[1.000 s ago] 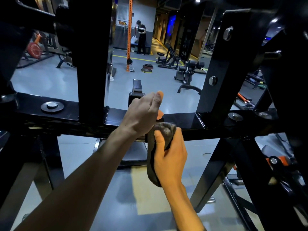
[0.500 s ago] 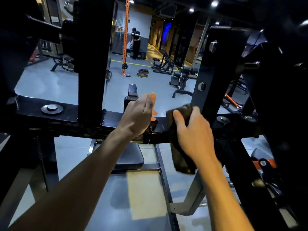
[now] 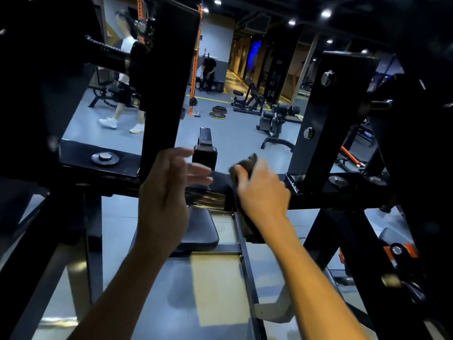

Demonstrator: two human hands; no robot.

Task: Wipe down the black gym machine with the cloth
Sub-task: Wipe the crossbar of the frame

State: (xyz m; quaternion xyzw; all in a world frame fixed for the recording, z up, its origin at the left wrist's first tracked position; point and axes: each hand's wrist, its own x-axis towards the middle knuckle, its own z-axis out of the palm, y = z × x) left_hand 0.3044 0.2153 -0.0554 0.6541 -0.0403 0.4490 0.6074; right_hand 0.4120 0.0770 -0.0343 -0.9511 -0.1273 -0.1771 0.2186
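- The right hand grips the dark cloth, fingers curled over its bunched top, and presses it onto the flat top of the black gym machine's crossbar.
- The cloth sits on the bar between the two uprights, just left of the welded foot of the right upright; its loose tail hangs down the near face of the bar, behind the right wrist.
- The left hand is off the bar and holds nothing: fingers spread and loose, blurred, pointing right toward the cloth, with a gap between the two hands.
- The left upright rises just beside the left hand, and a round bolt cap lies on the bar further left.
- Beneath the bar there is a black padded seat on a grey metal frame, right under the hands.
- Out on the grey gym floor: weight plates lie flat near an orange rack post, benches stand well behind, one person walks at the left in white shoes, and another stands far back.
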